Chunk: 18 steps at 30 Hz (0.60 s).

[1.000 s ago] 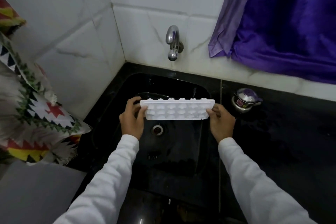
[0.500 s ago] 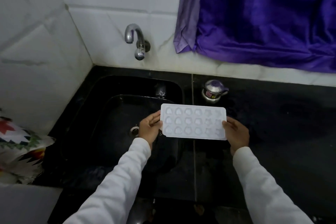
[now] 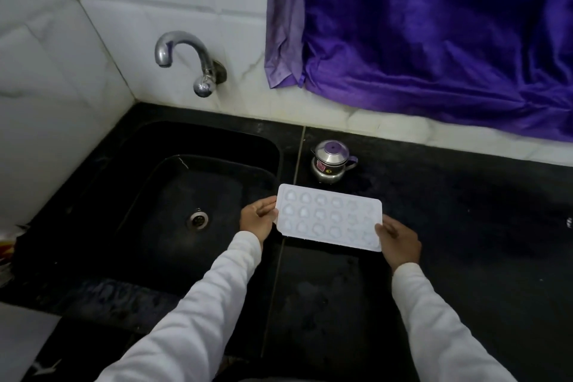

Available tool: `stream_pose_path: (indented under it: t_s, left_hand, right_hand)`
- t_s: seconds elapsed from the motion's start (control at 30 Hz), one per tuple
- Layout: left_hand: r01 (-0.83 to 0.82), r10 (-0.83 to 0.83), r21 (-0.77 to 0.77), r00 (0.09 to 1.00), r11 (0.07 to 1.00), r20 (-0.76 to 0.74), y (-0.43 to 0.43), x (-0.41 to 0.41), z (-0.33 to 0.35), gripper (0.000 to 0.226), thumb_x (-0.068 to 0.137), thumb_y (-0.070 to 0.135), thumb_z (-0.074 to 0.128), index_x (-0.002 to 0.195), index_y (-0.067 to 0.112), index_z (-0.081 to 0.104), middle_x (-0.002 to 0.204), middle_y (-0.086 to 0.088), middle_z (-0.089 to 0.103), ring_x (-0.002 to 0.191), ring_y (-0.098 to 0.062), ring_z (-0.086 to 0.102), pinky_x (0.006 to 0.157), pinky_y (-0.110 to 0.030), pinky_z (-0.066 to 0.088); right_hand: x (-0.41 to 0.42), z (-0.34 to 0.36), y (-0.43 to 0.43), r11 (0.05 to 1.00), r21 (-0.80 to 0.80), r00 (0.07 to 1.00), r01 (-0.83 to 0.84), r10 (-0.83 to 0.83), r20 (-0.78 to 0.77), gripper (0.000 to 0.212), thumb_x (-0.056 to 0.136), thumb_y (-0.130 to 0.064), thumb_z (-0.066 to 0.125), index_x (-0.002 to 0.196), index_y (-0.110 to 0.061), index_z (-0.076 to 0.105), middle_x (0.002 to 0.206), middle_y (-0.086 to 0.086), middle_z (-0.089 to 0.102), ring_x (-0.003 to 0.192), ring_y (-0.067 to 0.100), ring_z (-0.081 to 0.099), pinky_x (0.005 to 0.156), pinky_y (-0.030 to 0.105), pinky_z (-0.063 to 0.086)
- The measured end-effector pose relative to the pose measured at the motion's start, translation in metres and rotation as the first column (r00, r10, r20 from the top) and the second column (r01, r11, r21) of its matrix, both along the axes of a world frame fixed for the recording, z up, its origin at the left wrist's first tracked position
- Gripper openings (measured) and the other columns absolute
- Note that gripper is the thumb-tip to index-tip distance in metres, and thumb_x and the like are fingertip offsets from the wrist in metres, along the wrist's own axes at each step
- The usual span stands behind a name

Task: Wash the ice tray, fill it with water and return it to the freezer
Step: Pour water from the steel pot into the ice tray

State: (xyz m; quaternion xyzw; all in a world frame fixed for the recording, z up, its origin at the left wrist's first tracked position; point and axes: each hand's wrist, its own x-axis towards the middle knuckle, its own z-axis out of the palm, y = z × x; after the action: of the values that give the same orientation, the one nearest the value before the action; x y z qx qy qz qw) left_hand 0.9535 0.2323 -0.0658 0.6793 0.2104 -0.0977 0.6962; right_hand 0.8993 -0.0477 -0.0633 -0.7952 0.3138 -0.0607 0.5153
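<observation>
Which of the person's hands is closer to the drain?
Left. The left hand holds the tray by its end just right of the drain; the right hand holds the far end, over the counter.

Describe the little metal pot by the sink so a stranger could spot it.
Start at the black counter right of the sink, below the purple curtain. Just behind the white ice tray stands a small pot; its shiny steel body and purple-topped lid set it apart.
</observation>
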Motion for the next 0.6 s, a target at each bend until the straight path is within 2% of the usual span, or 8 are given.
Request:
stream_pose_path:
  t_s: [0.17,0.3,0.37,0.4,0.43,0.5,0.53,0.6]
  left_hand:
    - [-0.061,0.062,0.046,0.998,0.997,-0.022,-0.013,0.0,-0.009,0.028,0.086,-0.004,0.064,0.097,0.021,0.073,0.097,0.0,0.076,0.096,-0.016,0.072,0.092,-0.034,0.057]
    - [-0.077,0.079,0.094,0.997,0.993,-0.021,-0.015,0.002,-0.011,0.026,0.086,-0.002,0.066,0.097,0.021,0.072,0.096,0.001,0.075,0.097,-0.017,0.072,0.091,-0.032,0.056]
    - [-0.054,0.057,0.139,0.998,0.989,-0.019,-0.012,0.003,-0.015,0.025,0.087,0.002,0.067,0.099,0.023,0.072,0.094,0.005,0.075,0.097,-0.015,0.072,0.094,-0.032,0.055]
    - [-0.035,0.036,0.179,0.999,0.983,-0.005,-0.01,0.005,-0.017,0.024,0.087,0.006,0.068,0.099,0.026,0.073,0.091,0.007,0.076,0.097,-0.014,0.072,0.096,-0.033,0.054]
    - [-0.025,0.023,0.219,1.0,0.975,0.011,-0.006,0.007,-0.02,0.022,0.087,0.01,0.069,0.096,0.03,0.073,0.088,0.008,0.076,0.095,-0.013,0.072,0.098,-0.036,0.052]
    - [-0.068,0.06,0.236,0.997,0.969,0.04,0.001,0.012,-0.021,0.021,0.087,0.011,0.07,0.089,0.031,0.074,0.084,0.003,0.077,0.085,-0.016,0.073,0.096,-0.043,0.054]
    - [-0.106,0.097,0.216,0.994,0.971,0.051,0.003,0.013,-0.017,0.021,0.089,0.007,0.067,0.089,0.027,0.073,0.087,-0.003,0.077,0.081,-0.019,0.072,0.093,-0.044,0.056]
    - [-0.156,0.145,0.176,0.986,0.972,0.078,0.006,0.013,-0.005,0.018,0.094,0.0,0.059,0.096,0.014,0.07,0.1,-0.016,0.074,0.078,-0.02,0.069,0.085,-0.037,0.059]
  right_hand:
    - [0.005,-0.009,-0.015,0.995,-0.045,0.996,-0.088,0.087,-0.025,0.031,0.091,-0.013,0.067,0.121,-0.015,0.07,0.113,0.002,0.073,0.097,0.014,0.065,0.11,0.04,0.042]
    - [0.006,-0.01,-0.021,0.989,-0.034,0.989,-0.145,0.143,-0.041,0.031,0.089,-0.015,0.072,0.12,-0.011,0.071,0.113,0.004,0.073,0.092,0.011,0.065,0.106,0.034,0.046]
    - [0.004,-0.006,-0.022,0.984,-0.086,0.988,-0.155,0.152,-0.035,0.03,0.087,-0.017,0.074,0.117,-0.009,0.072,0.109,0.005,0.074,0.089,0.011,0.064,0.101,0.026,0.046]
    - [0.004,-0.005,-0.022,0.981,-0.138,0.991,-0.137,0.137,-0.008,0.031,0.087,-0.018,0.075,0.116,-0.008,0.071,0.108,0.007,0.073,0.089,0.012,0.064,0.096,0.022,0.047]
    - [0.005,-0.002,-0.023,0.978,-0.178,0.992,-0.11,0.12,0.047,0.031,0.087,-0.018,0.075,0.116,-0.006,0.071,0.108,0.01,0.072,0.088,0.014,0.064,0.091,0.025,0.05]
    - [0.017,0.004,-0.025,0.972,-0.216,0.979,-0.093,0.128,0.157,0.029,0.089,-0.016,0.072,0.115,-0.004,0.071,0.106,0.014,0.072,0.088,0.018,0.065,0.089,0.037,0.056]
    - [0.027,0.009,-0.025,0.969,-0.214,0.968,-0.122,0.164,0.189,0.027,0.09,-0.017,0.071,0.115,-0.005,0.071,0.106,0.013,0.072,0.089,0.019,0.066,0.09,0.037,0.056]
    - [0.055,0.019,-0.023,0.964,-0.16,0.944,-0.211,0.243,0.221,0.028,0.092,-0.02,0.069,0.117,-0.008,0.069,0.108,0.009,0.071,0.094,0.017,0.067,0.09,0.028,0.052]
